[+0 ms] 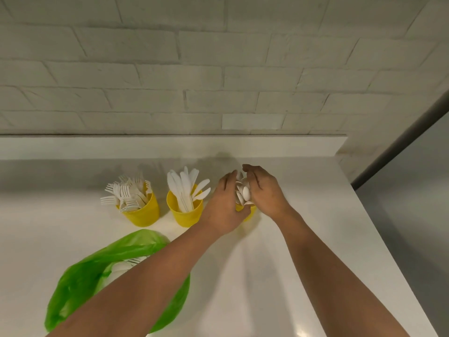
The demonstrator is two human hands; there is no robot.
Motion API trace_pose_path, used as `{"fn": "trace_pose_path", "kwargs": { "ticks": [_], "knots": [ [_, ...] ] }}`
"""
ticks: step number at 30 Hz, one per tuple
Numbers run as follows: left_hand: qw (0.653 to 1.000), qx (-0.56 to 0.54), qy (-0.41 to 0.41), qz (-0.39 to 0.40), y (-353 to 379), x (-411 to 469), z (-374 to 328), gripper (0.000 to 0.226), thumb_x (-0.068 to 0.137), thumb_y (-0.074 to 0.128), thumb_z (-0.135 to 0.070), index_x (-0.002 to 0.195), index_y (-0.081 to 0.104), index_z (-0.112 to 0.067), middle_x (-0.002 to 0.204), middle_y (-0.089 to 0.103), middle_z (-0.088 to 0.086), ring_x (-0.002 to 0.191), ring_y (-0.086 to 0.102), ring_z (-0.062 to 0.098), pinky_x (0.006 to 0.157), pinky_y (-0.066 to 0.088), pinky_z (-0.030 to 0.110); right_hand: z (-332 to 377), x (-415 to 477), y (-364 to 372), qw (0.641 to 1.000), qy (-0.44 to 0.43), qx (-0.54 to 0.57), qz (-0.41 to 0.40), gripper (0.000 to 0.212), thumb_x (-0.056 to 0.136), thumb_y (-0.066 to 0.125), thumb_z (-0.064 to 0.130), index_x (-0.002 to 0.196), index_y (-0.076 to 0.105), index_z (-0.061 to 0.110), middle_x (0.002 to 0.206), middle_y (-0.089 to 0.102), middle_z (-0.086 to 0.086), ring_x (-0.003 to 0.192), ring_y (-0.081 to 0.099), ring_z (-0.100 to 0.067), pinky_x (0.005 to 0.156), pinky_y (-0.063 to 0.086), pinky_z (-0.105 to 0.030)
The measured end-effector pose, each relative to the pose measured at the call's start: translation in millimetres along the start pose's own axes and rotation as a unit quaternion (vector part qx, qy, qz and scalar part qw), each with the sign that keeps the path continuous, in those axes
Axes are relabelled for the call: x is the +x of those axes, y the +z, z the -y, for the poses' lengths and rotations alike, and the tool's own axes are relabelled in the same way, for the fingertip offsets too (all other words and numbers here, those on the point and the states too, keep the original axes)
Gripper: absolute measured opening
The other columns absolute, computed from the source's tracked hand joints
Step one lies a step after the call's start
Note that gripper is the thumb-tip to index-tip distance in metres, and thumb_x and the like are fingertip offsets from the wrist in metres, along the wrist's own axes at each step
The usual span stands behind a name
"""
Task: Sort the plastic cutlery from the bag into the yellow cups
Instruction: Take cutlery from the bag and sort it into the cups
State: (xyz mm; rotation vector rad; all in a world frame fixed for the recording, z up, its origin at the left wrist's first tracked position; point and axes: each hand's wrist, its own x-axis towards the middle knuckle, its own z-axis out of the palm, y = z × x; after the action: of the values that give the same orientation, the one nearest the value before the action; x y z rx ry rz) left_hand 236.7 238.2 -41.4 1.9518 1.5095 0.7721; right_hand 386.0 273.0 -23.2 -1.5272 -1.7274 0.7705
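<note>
Three yellow cups stand in a row on the white counter. The left cup [143, 214] holds white forks [127, 193]. The middle cup [185, 216] holds white knives [185, 188]. The right cup [250, 211] is mostly hidden by my hands and holds white spoons [243, 192]. My left hand [224, 206] and my right hand [266, 192] cup the bunch of spoons from either side, fingers curved around it. A green plastic bag [82, 283] lies at the front left, with some white cutlery [124, 265] showing in its mouth; my left forearm crosses over it.
A pale brick wall and a low white ledge [170, 145] run behind the cups. The counter's right edge [379, 239] drops off to a grey floor. A grey panel [413, 132] stands at the far right.
</note>
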Motion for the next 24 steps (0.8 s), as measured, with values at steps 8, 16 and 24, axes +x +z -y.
{"fn": "trace_pose_path", "kwargs": {
  "ticks": [8, 16, 24],
  "knots": [
    [0.996, 0.069, -0.027, 0.049, -8, 8, -4, 0.098, 0.084, 0.074, -0.036, 0.162, 0.014, -0.025, 0.165, 0.017, 0.016, 0.145, 0.040, 0.033, 0.106, 0.048, 0.046, 14, 0, 4, 0.987, 0.106, 0.117, -0.035, 0.029, 0.101, 0.051, 0.016, 0.124, 0.069, 0.015, 0.122, 0.071, -0.001, 0.110, 0.066, -0.017, 0.093, 0.049, -0.026],
    [0.999, 0.036, -0.036, -0.002, -11, -4, -7, 0.091, 0.092, 0.066, -0.025, 0.162, 0.008, -0.039, 0.153, 0.032, 0.023, 0.124, 0.059, 0.036, 0.095, 0.055, 0.043, 18, -6, -5, 0.956, 0.166, 0.233, -0.064, 0.046, 0.082, 0.057, 0.036, 0.126, 0.066, 0.025, 0.125, 0.069, 0.007, 0.114, 0.065, -0.010, 0.096, 0.048, -0.028],
    [1.000, -0.008, -0.022, -0.003, -18, -18, -9, 0.099, 0.089, 0.070, -0.023, 0.163, 0.004, -0.027, 0.142, 0.050, 0.016, 0.116, 0.061, 0.032, 0.093, 0.054, 0.041, 23, -12, -4, 0.968, 0.143, 0.194, -0.068, 0.035, 0.099, 0.056, 0.018, 0.134, 0.061, 0.021, 0.134, 0.063, 0.009, 0.114, 0.060, -0.008, 0.087, 0.043, -0.018]
  ]
}}
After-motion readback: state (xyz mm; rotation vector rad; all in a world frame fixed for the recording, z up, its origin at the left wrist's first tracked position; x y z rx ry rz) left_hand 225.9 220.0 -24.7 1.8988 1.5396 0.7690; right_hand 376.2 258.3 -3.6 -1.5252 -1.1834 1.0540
